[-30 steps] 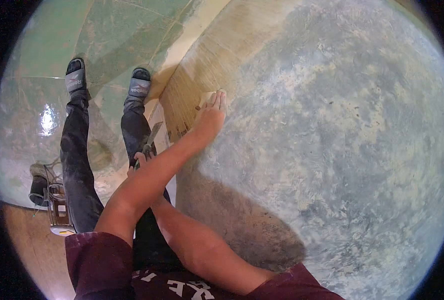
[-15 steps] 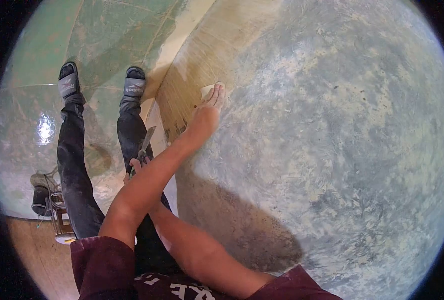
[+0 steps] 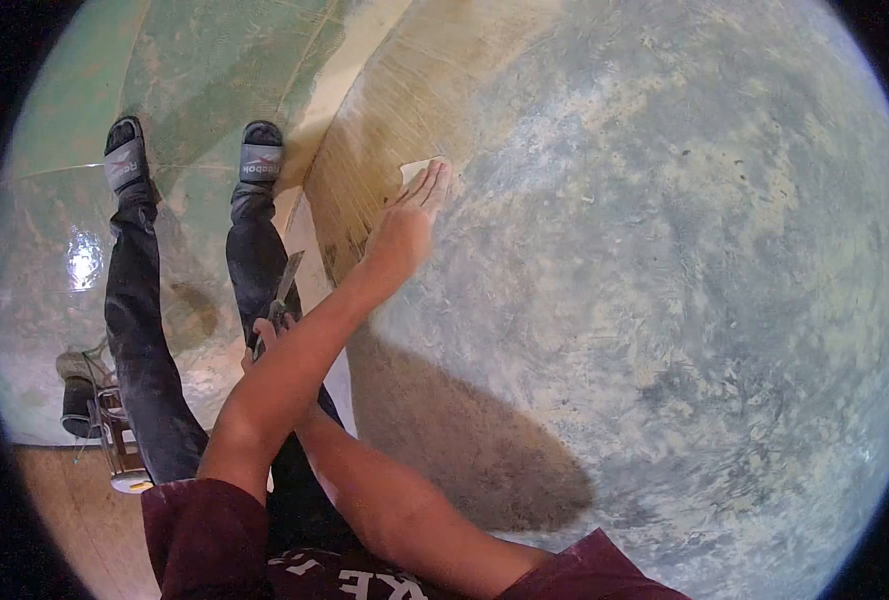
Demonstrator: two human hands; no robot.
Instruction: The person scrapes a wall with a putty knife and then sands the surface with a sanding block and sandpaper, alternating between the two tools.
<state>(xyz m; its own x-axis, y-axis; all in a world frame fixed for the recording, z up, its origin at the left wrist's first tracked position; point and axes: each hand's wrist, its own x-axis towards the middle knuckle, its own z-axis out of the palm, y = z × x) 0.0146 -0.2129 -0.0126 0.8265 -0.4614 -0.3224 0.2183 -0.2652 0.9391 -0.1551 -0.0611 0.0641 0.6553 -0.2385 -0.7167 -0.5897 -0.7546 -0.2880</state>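
Note:
My arms are crossed. My left hand (image 3: 415, 205) lies with its fingers stretched out over a pale piece of sandpaper (image 3: 421, 168), pressing it against the wall; one corner shows past the fingers. Lower down, my right hand (image 3: 272, 335) is wrapped round the handle of a putty knife (image 3: 287, 283), its blade pointing up and away in front of my leg. My left forearm partly hides that hand. Around the left hand, the wall's brownish, streaked strip (image 3: 375, 130) meets a mottled grey-white surface (image 3: 645, 270).
My sandalled feet (image 3: 262, 155) stand on a glossy green floor (image 3: 75, 125). At lower left are a dark bucket-like container (image 3: 80, 405) and a small metal-framed stand (image 3: 120, 440). A brown floor area (image 3: 65, 510) lies nearby. The wall fills the right side.
My left hand has shifted slightly on the wall, its wrist turned a little, and more of the sandpaper shows. The view has moved slightly. My right hand keeps hold of the putty knife.

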